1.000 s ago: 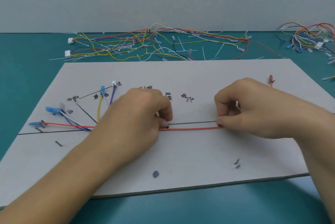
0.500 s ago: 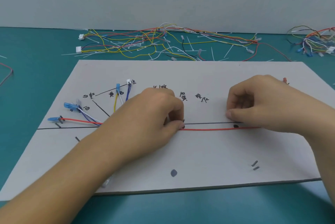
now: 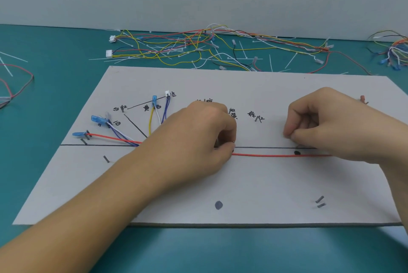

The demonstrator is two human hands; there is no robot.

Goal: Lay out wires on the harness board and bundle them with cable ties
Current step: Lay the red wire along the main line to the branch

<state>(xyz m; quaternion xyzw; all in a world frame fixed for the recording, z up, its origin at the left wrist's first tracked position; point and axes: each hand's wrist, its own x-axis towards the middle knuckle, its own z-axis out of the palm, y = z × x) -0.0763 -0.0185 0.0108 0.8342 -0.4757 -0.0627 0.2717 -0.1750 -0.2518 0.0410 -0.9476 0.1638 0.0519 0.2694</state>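
Note:
The grey harness board (image 3: pixel 254 184) lies in front of me, marked with black lines and set with small pins. A red wire (image 3: pixel 276 155) runs from a blue terminal (image 3: pixel 78 134) at the left, under my left hand, and on just below the long black line. My left hand (image 3: pixel 198 140) pinches this wire at its fingertips near the board's middle. My right hand (image 3: pixel 326 124) rests over the wire further right, fingers curled, thumb and forefinger tips pressed together above the line. Nothing shows between them. A red terminal (image 3: pixel 362 98) peeks out behind that hand.
Yellow, white and blue wires (image 3: pixel 157 116) with blue terminals fan out at the board's left. A tangle of loose wires and white cable ties (image 3: pixel 198 49) lies behind the board. More wires sit at the far right (image 3: pixel 395 51) and far left (image 3: pixel 15 87).
My right hand has let go of the red wire's middle and shifted right, its fingertips now above the black line. My left hand keeps its pinch. The camera view has shifted left.

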